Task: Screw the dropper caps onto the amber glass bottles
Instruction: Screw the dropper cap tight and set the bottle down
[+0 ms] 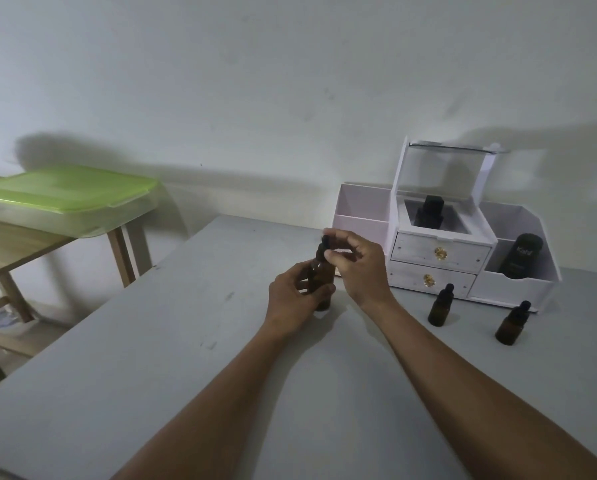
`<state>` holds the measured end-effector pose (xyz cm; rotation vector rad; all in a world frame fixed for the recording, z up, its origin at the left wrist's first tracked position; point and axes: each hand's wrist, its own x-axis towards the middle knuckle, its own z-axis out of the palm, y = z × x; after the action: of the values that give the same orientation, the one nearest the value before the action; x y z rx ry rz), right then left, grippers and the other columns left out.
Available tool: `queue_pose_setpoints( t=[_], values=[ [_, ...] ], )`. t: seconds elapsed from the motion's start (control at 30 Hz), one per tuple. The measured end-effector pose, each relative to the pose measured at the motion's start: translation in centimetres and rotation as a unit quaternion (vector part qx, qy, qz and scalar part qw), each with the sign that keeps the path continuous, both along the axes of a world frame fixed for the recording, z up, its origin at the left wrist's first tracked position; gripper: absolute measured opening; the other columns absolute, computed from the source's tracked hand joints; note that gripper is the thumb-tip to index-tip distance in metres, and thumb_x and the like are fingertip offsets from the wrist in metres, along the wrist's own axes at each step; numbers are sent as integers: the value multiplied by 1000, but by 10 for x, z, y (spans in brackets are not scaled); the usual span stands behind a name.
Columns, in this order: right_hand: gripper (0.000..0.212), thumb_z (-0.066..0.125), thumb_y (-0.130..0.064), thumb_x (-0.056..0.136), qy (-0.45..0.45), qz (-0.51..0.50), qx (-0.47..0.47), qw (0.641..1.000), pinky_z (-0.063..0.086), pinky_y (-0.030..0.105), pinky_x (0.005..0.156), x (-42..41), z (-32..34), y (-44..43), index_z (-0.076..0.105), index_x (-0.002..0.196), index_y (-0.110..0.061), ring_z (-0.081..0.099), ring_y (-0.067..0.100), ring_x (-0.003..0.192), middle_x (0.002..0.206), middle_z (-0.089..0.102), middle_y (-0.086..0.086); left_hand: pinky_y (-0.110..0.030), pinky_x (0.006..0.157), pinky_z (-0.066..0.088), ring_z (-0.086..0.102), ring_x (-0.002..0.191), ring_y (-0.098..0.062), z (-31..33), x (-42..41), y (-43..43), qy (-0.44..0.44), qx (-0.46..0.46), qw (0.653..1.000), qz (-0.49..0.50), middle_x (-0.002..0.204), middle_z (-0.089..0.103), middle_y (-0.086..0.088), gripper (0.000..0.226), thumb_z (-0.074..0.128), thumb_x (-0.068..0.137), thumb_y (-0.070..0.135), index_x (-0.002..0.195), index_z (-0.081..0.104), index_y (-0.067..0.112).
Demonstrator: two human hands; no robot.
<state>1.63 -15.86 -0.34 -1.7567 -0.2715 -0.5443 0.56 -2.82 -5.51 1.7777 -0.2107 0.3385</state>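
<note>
An amber glass bottle (323, 277) stands upright on the grey table (151, 358), near its middle. My left hand (295, 301) wraps around the bottle's body. My right hand (357, 263) pinches the black dropper cap (324, 245) that sits on the bottle's neck. Two smaller amber bottles stand to the right with black dropper caps on them, one (439, 306) in front of the drawers and one (511, 325) farther right.
A white organiser (439, 251) with two drawers stands at the back right. A dark bottle (428, 213) sits in its top compartment and a black container (522, 256) in its right bin. A green-lidded plastic box (65, 199) rests on a wooden table at left.
</note>
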Motion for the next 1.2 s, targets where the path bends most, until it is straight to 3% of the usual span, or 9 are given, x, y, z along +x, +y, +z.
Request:
queue_pose_setpoints(
  t=[0.17, 0.27, 0.33, 0.43, 0.63, 0.8, 0.9, 1.03, 1.2],
  values=[
    [25, 85, -15, 75, -1, -25, -29, 999, 61, 32, 79, 2, 1, -1, 74, 97, -20, 69, 12, 82, 87, 73, -5, -17, 86, 52, 67, 96, -7, 2, -1, -2, -7, 14, 1000, 4, 109, 72, 7, 46, 78, 79, 24, 123, 66, 20],
    [33, 84, -20, 76, -7, -12, -31, 999, 59, 27, 80, 2, 1, 1, 71, 107, -22, 66, 9, 90, 94, 70, -5, -16, 85, 52, 67, 93, -2, 2, -1, -2, -3, 15, 1000, 1, 108, 72, 8, 44, 78, 80, 25, 122, 66, 19],
    [32, 74, -10, 84, 3, 8, -12, 1000, 59, 34, 88, 1, 2, 1, 72, 114, -18, 68, 12, 98, 101, 73, -4, -10, 79, 52, 66, 88, 6, 1, 0, -1, 3, 9, 1000, 0, 105, 71, 12, 44, 79, 78, 26, 120, 65, 23],
    [29, 68, -1, 84, 10, 7, -13, 1000, 59, 43, 89, 2, 1, 1, 76, 108, -16, 73, 18, 90, 97, 76, -1, -5, 71, 50, 65, 86, 11, 0, 1, -1, 4, 3, 1000, 1, 103, 71, 12, 45, 80, 77, 25, 120, 66, 27],
    [31, 85, -19, 75, -4, -19, -35, 999, 58, 25, 77, 2, 2, 0, 72, 104, -22, 65, 10, 87, 91, 68, -6, -11, 81, 51, 67, 94, -1, -1, 2, -2, -3, 14, 1000, 1, 108, 71, 10, 47, 79, 79, 27, 123, 66, 22],
    [28, 66, 4, 86, 22, 32, -4, 999, 59, 29, 81, 0, 3, 0, 75, 107, -12, 73, 18, 87, 100, 76, 2, -2, 69, 46, 63, 85, 12, -1, 2, -1, 0, 2, 1000, 1, 101, 70, 14, 45, 80, 78, 22, 121, 66, 25],
    [23, 78, -8, 81, 16, -10, -30, 999, 60, 26, 79, 0, 2, 1, 76, 102, -17, 73, 13, 83, 91, 76, -4, -4, 70, 48, 65, 89, 6, -1, 1, -1, -5, 4, 1000, 2, 100, 70, 15, 45, 80, 78, 21, 121, 66, 24],
    [26, 83, -16, 79, 8, -14, -37, 999, 59, 22, 78, 0, 1, 4, 74, 103, -18, 71, 10, 86, 90, 75, -6, -2, 67, 46, 62, 81, 16, 0, 1, -1, -3, 8, 1000, -3, 97, 68, 17, 44, 80, 79, 21, 121, 66, 23],
    [27, 62, 9, 88, 34, 61, 16, 997, 58, 24, 79, -1, 3, -1, 76, 105, -7, 71, 15, 79, 101, 75, 11, -5, 70, 48, 66, 90, 4, -2, 2, 0, 1, 2, 1000, -2, 100, 69, 15, 47, 80, 78, 22, 123, 66, 24]
  ],
)
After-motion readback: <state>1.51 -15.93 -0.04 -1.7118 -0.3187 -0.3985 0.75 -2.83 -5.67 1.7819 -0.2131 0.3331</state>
